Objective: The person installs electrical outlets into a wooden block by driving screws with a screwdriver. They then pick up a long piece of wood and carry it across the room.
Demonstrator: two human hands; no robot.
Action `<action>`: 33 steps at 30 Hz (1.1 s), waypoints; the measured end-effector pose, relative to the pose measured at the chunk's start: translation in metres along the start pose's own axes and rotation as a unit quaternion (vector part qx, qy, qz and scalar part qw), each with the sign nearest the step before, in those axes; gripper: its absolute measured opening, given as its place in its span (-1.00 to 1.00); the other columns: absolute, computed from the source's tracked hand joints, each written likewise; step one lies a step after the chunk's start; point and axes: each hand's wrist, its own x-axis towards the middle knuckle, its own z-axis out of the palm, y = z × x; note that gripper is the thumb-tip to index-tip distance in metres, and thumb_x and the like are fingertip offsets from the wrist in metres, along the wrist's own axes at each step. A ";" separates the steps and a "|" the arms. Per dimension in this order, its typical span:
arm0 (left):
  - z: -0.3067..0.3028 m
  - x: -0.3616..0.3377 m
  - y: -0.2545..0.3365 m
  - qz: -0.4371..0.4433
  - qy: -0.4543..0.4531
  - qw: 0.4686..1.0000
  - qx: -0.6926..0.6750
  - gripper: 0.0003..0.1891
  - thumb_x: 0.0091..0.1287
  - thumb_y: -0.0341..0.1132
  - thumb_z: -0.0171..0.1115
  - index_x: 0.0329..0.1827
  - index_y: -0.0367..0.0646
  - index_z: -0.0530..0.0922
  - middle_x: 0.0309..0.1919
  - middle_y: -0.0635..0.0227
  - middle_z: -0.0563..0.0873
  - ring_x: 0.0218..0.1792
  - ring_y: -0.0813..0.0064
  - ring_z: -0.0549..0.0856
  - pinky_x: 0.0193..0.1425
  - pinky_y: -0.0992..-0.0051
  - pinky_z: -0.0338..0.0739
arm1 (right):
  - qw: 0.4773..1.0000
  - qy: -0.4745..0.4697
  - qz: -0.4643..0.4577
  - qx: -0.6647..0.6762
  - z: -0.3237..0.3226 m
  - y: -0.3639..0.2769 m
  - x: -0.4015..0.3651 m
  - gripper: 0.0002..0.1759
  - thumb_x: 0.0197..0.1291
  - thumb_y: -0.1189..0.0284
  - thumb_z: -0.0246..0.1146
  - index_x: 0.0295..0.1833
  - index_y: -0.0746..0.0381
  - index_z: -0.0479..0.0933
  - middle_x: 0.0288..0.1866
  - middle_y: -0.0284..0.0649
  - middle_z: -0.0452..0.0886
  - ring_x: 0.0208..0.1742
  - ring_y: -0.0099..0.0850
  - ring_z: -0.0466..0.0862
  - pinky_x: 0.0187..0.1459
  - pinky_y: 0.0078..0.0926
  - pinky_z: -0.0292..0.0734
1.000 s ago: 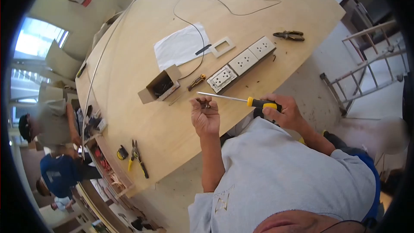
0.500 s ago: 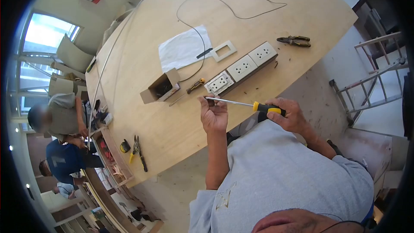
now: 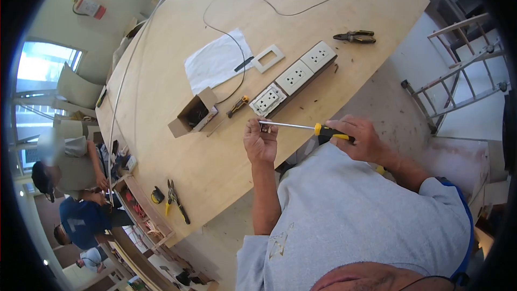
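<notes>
My right hand (image 3: 358, 139) is closed round the yellow and black handle of a screwdriver (image 3: 293, 126). Its shaft points left to my left hand (image 3: 262, 140), whose fingers are pinched at the tip around something small that I cannot make out. Just beyond the left fingers lies a dark strip with three white outlet units (image 3: 295, 77); the nearest unit (image 3: 267, 101) shows no outer frame. A loose white frame plate (image 3: 267, 59) rests behind it. Left of the strip are a short yellow-handled screwdriver (image 3: 237, 106) and an open cardboard box (image 3: 193, 112) with dark small contents.
Pliers (image 3: 354, 36) lie near the table's right edge. A white sheet (image 3: 217, 60) and a thin cable (image 3: 273, 6) are on the wooden table (image 3: 161, 183). Snips (image 3: 177, 201) and a tape measure (image 3: 157, 194) sit at the left. Other people (image 3: 81, 175) stand beyond; a ladder (image 3: 458, 83) is at right.
The whole view has shifted slightly, so the table things appear a little further left. Both hands keep nearly the same pose, with the screwdriver still between them.
</notes>
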 end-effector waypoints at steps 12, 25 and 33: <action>0.002 0.037 0.013 0.146 -0.152 0.877 0.432 -0.74 0.51 -0.21 0.34 0.00 -0.25 0.71 0.04 0.18 0.78 0.04 0.33 0.76 0.10 0.32 0.65 | 0.659 0.157 0.416 0.607 0.053 -0.012 -0.068 -0.54 0.53 0.30 0.24 0.37 0.36 0.53 -0.23 -0.10 0.70 -0.53 -0.64 0.40 -0.48 -0.72 0.33; -0.009 0.139 -0.020 0.295 -0.021 0.395 0.870 -0.74 0.48 -0.14 0.21 0.05 -0.06 0.67 0.09 0.26 0.72 0.19 0.17 0.66 0.27 0.05 0.37 | 0.674 0.161 0.411 0.592 0.020 0.049 -0.024 -0.51 0.51 0.30 0.24 0.40 0.37 0.51 -0.18 -0.07 0.69 -0.48 -0.64 0.46 -0.44 -0.73 0.38; -0.009 0.138 -0.026 0.244 -0.043 0.367 0.897 -0.69 0.51 -0.25 0.15 0.22 -0.16 0.59 0.27 0.25 0.66 0.41 0.18 0.54 0.42 -0.10 0.23 | 0.695 0.112 0.395 0.590 0.011 0.102 0.016 -0.50 0.48 0.31 0.29 0.37 0.41 0.53 -0.22 -0.13 0.69 -0.47 -0.66 0.43 -0.43 -0.73 0.35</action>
